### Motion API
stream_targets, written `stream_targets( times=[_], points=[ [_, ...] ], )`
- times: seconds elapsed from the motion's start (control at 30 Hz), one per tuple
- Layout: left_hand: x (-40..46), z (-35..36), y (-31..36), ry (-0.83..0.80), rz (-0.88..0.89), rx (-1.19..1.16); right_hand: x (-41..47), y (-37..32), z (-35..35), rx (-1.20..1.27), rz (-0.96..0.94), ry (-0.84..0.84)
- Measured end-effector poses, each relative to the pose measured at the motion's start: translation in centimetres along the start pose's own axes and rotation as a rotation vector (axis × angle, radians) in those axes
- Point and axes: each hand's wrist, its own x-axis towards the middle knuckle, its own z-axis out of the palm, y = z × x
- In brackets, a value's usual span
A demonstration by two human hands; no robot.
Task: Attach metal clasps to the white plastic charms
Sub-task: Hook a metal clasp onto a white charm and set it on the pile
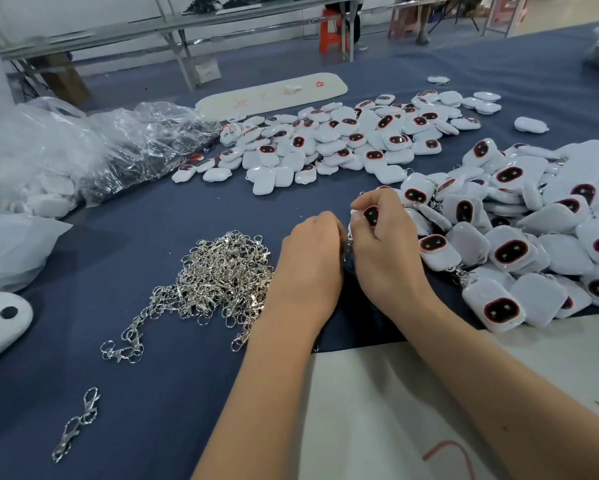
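Gripping white charm (pixel 370 216), right hand (pixel 383 247)

Glossy plastic, bright metal, matt cloth

The charms (pixel 360 143) are smooth white plastic with a gloss, each face set with a dark shiny oval rimmed in red. The clasps (pixel 218 275) are polished silvery metal that glints in a tangled heap. The table cover (pixel 173 216) is matt dark blue cloth, faintly textured. The bags (pixel 93 147) are thin, crinkled clear plastic film. A white sheet (pixel 377 393) at the near edge looks matt and creased.
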Motion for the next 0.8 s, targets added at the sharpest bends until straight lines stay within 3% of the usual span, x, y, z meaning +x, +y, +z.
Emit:
stream_targets(
  times=[0.1, 0.2, 0.3, 0.57, 0.8],
  points=[
    [0.0, 0.2, -0.2, 0.038, 0.035, 0.003, 0.0, 0.2, 0.4, 0.130, 0.124, 0.005],
    [0.0, 0.2, -1.1, 0.121, 0.114, -0.145, 0.1, 0.4, 0.6, 0.486, 0.296, -0.026],
    [0.0, 0.0, -1.4, 0.158, 0.109, -0.308, 0.4, 0.4, 0.6, 0.670, 0.344, -0.047],
    [-0.1, -0.6, -1.9, 0.150, 0.144, -0.396, 0.5, -0.4, 0.3, 0.851, 0.425, -0.053],
    [-0.1, -1.0, -2.5, 0.105, 0.074, -0.413, 0.2, 0.0, -0.1, 0.673, 0.228, -0.104]
  ],
)
